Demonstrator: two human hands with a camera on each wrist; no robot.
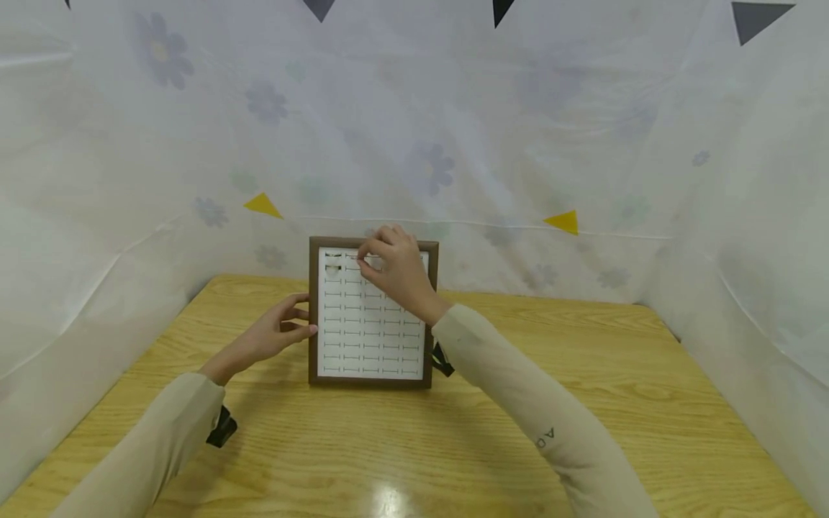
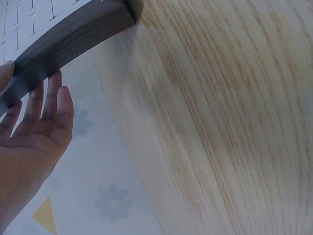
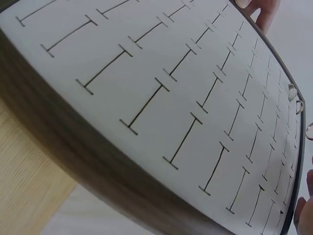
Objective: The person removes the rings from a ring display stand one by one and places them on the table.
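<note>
A brown-framed ring tray (image 1: pixel 314 316) with a white slotted insert stands tilted on the wooden table (image 1: pixel 453 446). My right hand (image 1: pixel 363 260) is over the tray's top row and pinches a small silver ring (image 3: pixel 309 131) between thumb and forefinger. One or two more rings (image 3: pixel 292 91) sit in slots at the top left corner (image 1: pixel 333 265). My left hand (image 1: pixel 299 318) rests against the tray's left side. In the left wrist view its fingers (image 2: pixel 51 105) lie nearly straight along the dark frame (image 2: pixel 68 36).
A white flowered cloth (image 1: pixel 453 144) with small yellow and dark triangles walls in the table on three sides. Black wrist-camera straps (image 1: pixel 222 429) show under both sleeves. Bare wood lies in front of the tray and to its right.
</note>
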